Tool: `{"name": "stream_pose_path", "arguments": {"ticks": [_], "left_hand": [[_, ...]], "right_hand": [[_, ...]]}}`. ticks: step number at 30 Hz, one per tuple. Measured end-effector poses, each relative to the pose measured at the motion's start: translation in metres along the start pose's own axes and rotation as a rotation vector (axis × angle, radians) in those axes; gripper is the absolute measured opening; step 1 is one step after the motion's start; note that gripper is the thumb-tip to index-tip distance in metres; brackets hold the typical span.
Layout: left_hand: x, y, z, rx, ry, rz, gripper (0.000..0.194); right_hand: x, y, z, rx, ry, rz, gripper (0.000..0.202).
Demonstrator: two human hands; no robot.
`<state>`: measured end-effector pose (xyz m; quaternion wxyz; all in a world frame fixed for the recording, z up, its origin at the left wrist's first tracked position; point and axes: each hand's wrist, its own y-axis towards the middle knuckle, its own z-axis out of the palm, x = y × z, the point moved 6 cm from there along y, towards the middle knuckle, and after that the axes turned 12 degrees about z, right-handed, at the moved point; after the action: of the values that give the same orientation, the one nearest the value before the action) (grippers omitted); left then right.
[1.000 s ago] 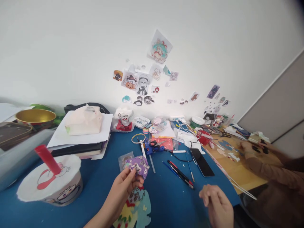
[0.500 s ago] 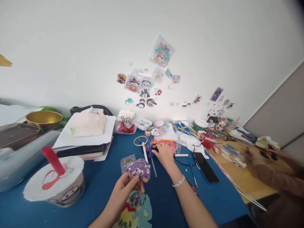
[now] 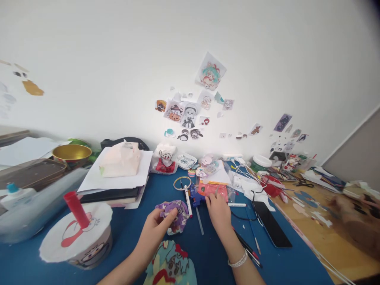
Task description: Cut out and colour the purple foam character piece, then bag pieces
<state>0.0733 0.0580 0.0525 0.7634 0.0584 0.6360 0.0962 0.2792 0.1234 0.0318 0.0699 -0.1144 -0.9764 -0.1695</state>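
Between the thumb and fingers of my left hand (image 3: pixel 158 225) is a purple cartoon character cutout (image 3: pixel 170 208). Below it on the blue desk lies a larger felt picture (image 3: pixel 170 265) in light blue, yellow and red. My right hand (image 3: pixel 219 209) reaches over an orange-red plastic packet (image 3: pixel 212 189), thumb and fingers apart, fingertips at the packet. Just left of that hand is a blue glue gun (image 3: pixel 196 195) with a translucent stick (image 3: pixel 200 222) running toward me. A white marker (image 3: pixel 188 202) and a round hoop (image 3: pixel 182 182) lie between my hands.
A lidded cup with a red straw (image 3: pixel 76 209) stands at the left, before stacked papers (image 3: pixel 89 180). At the right lie a phone (image 3: pixel 272 225), cables (image 3: pixel 242 168) and a brush (image 3: pixel 255 237). Another person's blurred arm (image 3: pixel 353 225) is over the neighbouring wooden table (image 3: pixel 341 261).
My right hand has shifted from the black part by the glue gun to the orange-red packet. The purple cutout has turned in my left hand. The whole view has swung slightly left.
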Motion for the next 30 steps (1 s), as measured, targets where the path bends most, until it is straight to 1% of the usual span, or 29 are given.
{"name": "stream_pose_path", "arguments": {"ticks": [2, 4, 7, 11, 15, 17, 19, 21, 22, 24, 27, 29, 30], "left_hand": [[0.002, 0.002, 0.0, 0.009, -0.04, -0.003, 0.039], [0.006, 0.002, 0.001, 0.056, -0.068, -0.021, 0.037], [0.01, 0.0, 0.0, 0.106, -0.062, -0.023, 0.037], [0.012, 0.0, -0.004, 0.078, -0.009, -0.018, 0.037], [0.009, -0.001, -0.004, 0.064, -0.014, -0.037, 0.035], [0.008, -0.001, -0.003, 0.077, -0.033, -0.051, 0.034], [0.008, -0.001, -0.003, 0.09, -0.039, -0.06, 0.034], [0.009, -0.002, -0.003, 0.103, -0.034, -0.069, 0.035], [0.01, -0.003, -0.004, 0.111, -0.027, -0.077, 0.034], [0.013, -0.004, -0.004, 0.12, -0.005, -0.099, 0.034], [0.013, -0.006, -0.002, 0.149, 0.018, -0.106, 0.033], [0.011, -0.007, 0.0, 0.17, 0.012, -0.092, 0.033], [0.01, -0.007, 0.0, 0.175, 0.009, -0.087, 0.033]], "right_hand": [[-0.01, 0.002, 0.004, 0.005, 0.045, 0.056, 0.019], [-0.018, 0.003, 0.007, 0.011, 0.107, 0.095, 0.015], [-0.025, 0.001, 0.01, 0.013, 0.215, 0.13, 0.016], [-0.032, -0.002, 0.014, 0.019, 0.361, 0.18, 0.028], [-0.046, -0.003, 0.013, 0.037, 0.524, 0.227, 0.039], [-0.052, -0.009, 0.01, 0.068, 0.675, 0.25, 0.044], [-0.049, -0.022, 0.006, 0.174, 0.962, 0.243, 0.048], [-0.035, -0.04, 0.002, 0.337, 1.256, 0.19, 0.049], [-0.025, -0.051, 0.0, 0.414, 1.349, 0.154, 0.048], [-0.006, -0.07, -0.007, 0.526, 1.411, 0.087, 0.043], [0.019, -0.093, -0.015, 0.712, 1.44, -0.016, 0.039], [0.03, -0.104, -0.019, 0.841, 1.437, -0.07, 0.039], [0.032, -0.107, -0.021, 0.878, 1.424, -0.086, 0.039]]}}
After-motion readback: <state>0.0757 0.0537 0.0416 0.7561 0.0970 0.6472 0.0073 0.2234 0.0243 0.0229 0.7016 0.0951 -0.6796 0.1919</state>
